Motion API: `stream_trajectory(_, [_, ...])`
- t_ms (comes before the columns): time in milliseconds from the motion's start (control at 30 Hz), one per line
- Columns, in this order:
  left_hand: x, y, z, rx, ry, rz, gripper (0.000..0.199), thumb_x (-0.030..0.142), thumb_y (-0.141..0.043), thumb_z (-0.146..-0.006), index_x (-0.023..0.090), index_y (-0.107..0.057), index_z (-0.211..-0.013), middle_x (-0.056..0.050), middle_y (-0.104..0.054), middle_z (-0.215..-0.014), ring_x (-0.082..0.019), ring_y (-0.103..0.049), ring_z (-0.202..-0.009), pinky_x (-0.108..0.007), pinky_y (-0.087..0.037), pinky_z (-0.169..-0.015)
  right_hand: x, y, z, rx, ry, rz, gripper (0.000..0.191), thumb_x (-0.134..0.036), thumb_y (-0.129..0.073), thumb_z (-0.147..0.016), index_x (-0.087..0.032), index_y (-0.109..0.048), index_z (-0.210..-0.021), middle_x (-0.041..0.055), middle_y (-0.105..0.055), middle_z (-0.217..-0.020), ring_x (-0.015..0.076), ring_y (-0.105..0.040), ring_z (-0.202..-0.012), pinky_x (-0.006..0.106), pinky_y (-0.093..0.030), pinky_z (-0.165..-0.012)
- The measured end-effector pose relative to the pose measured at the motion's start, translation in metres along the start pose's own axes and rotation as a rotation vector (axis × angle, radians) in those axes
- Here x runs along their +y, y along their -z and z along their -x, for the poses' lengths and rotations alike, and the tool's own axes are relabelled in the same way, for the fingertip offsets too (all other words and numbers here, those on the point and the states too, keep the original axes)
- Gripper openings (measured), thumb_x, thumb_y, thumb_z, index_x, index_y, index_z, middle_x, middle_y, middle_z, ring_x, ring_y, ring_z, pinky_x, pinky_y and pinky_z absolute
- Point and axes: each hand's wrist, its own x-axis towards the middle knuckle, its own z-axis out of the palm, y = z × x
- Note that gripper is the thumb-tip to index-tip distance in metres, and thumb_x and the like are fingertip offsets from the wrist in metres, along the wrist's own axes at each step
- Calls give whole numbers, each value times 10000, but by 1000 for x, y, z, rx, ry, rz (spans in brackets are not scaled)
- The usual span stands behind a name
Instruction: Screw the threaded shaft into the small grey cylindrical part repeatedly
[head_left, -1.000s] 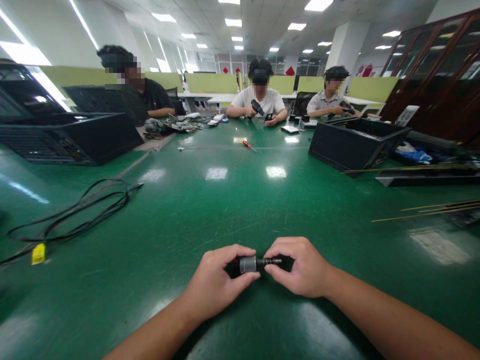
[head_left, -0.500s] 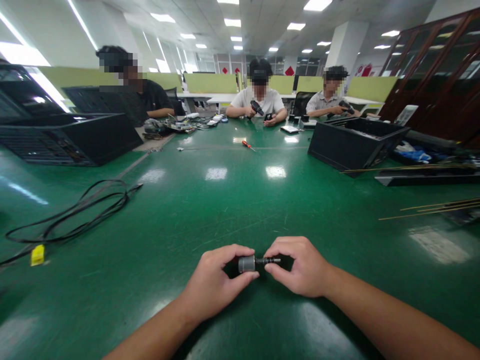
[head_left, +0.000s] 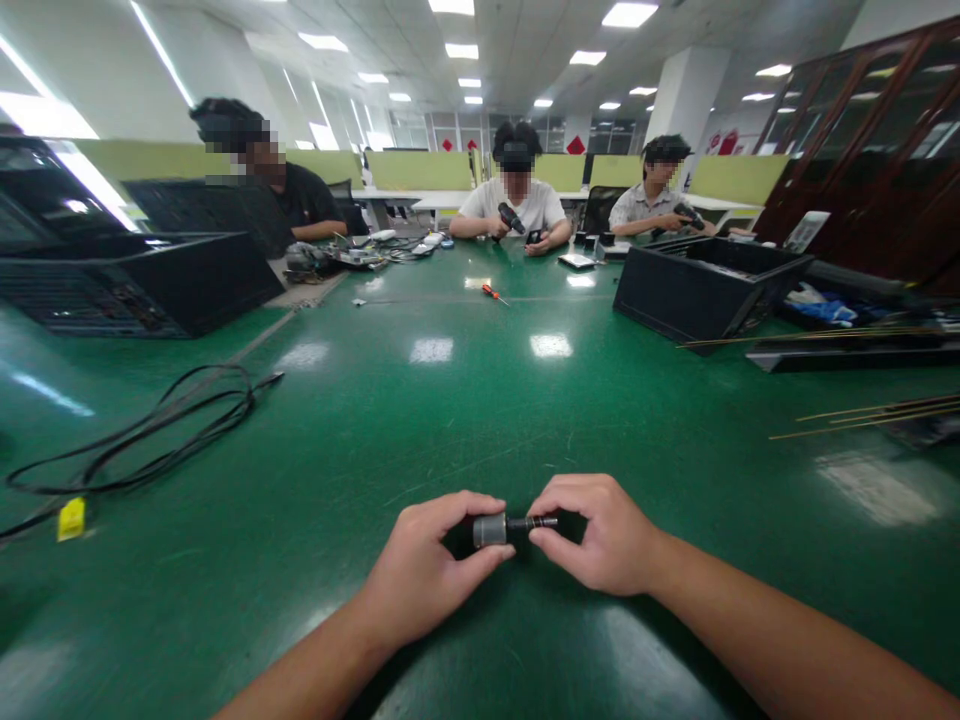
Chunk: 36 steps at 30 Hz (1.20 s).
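Low in the middle of the head view is a small motor (head_left: 491,529), a grey cylinder with a thin dark shaft pointing right. The shaft carries ring-like bands and ends in a bright metal tip. My left hand (head_left: 427,560) grips the cylinder between thumb and index finger, its rear end lying within the curve of the hand. From the other side, the thumb and index finger of my right hand (head_left: 600,535) close around the shaft; whether both fingertips press on it is hard to see. Both hands are just above the green tabletop (head_left: 450,430).
Left lie a coiled black cable (head_left: 172,430) with a yellow tag (head_left: 71,519) and a dark computer case (head_left: 150,285). Another case (head_left: 697,290) and thin rods (head_left: 862,418) are right. An orange screwdriver (head_left: 491,292) lies ahead. Three people sit beyond; two hold power drills.
The hands and the motor keep nearly the same pose. The whole view has shifted very slightly.
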Motion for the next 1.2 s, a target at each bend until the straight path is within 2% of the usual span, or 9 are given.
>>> stream_trajectory(1200, [-3,4,0,95,-67,-79,285,257,-816,-739,248,-719,-1007,17,-778,-914,-164,-745,-802,-243,-587,-762,-1,3,-1,62,14,-14,78,-160,-682,-813,-189,-700,-883,20,-705,-791,154,-653,-709,271,-492,-696])
